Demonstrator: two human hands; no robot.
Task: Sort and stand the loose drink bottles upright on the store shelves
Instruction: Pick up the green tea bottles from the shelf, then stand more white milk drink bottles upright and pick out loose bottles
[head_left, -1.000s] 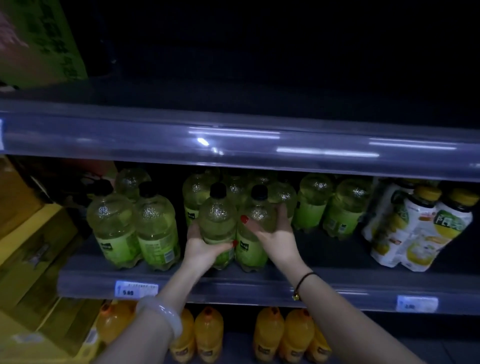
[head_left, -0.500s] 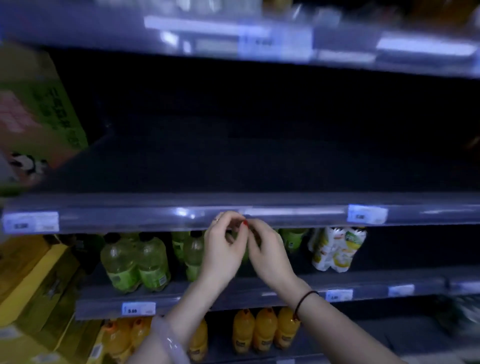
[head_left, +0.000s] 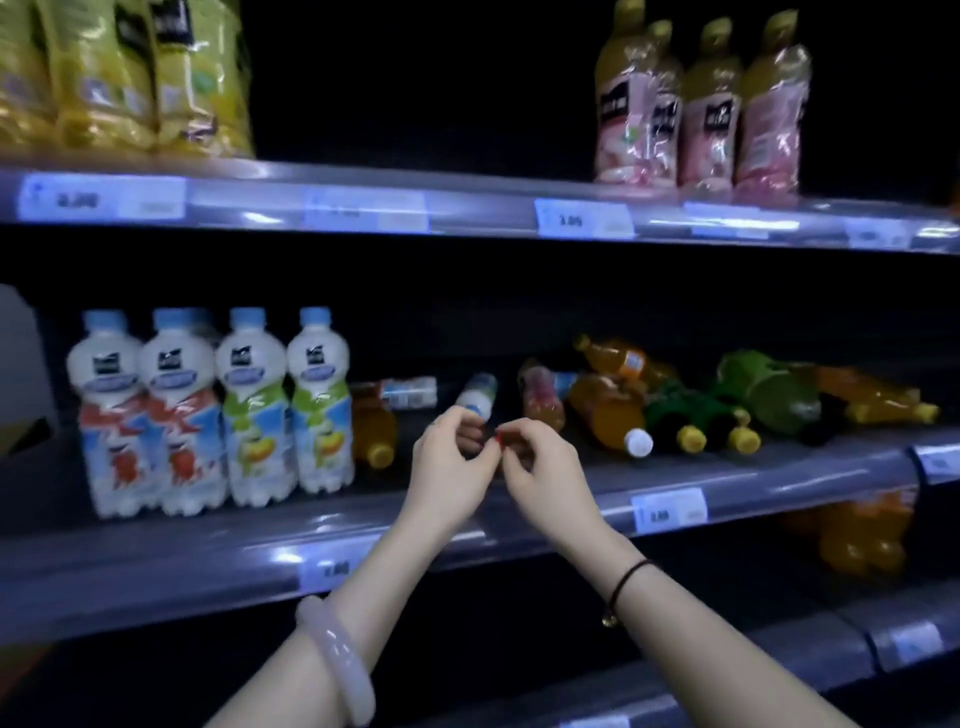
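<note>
Left hand (head_left: 451, 470) and right hand (head_left: 546, 475) curled, seemingly empty, tips meeting; fallen bottles (head_left: 608, 415) on shelf (head_left: 779, 480) look full, slick, roll-prone, so grip mid-body.

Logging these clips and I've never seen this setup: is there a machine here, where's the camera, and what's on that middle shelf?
No machine: these are a person's bare hands, filmed by a head-worn camera looking forward and down. The left hand and right hand are close together, fingers curled; nothing shows in either grip. On the middle shelf, white bottles stand upright at left; further right, orange bottles and green bottles lie on their sides.
</note>
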